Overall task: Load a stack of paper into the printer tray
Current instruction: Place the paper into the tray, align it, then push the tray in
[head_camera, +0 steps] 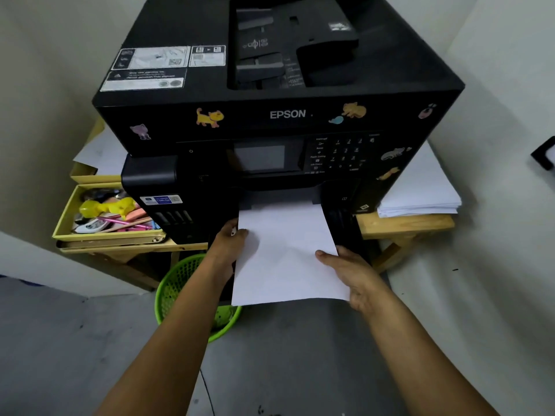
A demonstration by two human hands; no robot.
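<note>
Left hand [229,244] grips the left edge of the white paper stack [285,253], thumb on top, fingers hidden under it. Right hand [350,273] grips the right edge the same way. Stack's far end sits in the front opening of the black Epson printer [279,115]; near end sticks out toward the person, tray itself hidden under the sheets. Printer is on a wooden table [405,225]; more white paper [420,190] lies right of it, green mesh basket [183,283] on the floor below.
</note>
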